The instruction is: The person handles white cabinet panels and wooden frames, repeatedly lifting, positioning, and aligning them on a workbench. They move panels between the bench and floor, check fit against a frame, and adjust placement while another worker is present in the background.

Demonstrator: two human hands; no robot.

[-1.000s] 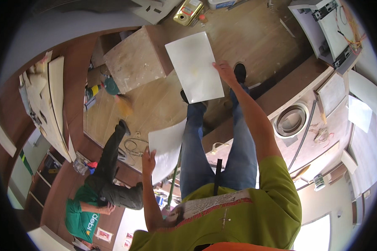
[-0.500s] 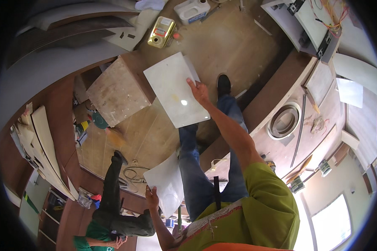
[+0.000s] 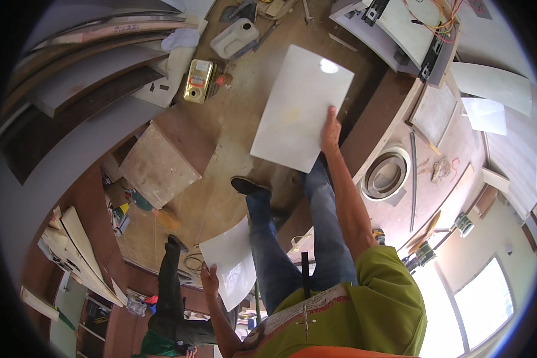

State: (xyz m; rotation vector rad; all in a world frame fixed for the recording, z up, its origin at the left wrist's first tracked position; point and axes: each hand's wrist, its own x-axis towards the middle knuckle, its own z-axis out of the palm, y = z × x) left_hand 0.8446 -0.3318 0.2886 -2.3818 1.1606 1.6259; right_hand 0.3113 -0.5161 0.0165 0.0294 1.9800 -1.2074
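Observation:
My right hand (image 3: 332, 128) grips the right edge of a glossy white rectangular panel (image 3: 298, 110), thumb on its upper face. The panel is held out ahead of my legs, over the floor, and hides part of it. Lower down at the left, my left hand (image 3: 209, 278) is closed on the left edge of a thin, bent white sheet (image 3: 232, 262). That sheet hangs beside my left leg. Fingers of both hands are partly hidden behind what they hold.
A dusty wooden box (image 3: 159, 167) stands on the floor at left. Beyond it are a gold metal can (image 3: 198, 80) and a white jug (image 3: 235, 39). At right runs a workbench (image 3: 426, 197) with a round ring (image 3: 386, 173). Another person (image 3: 167, 298) is at lower left.
The panel in my right hand has swung right and away from me, turning as it went. My left foot has stepped forward. The left hand keeps its sheet.

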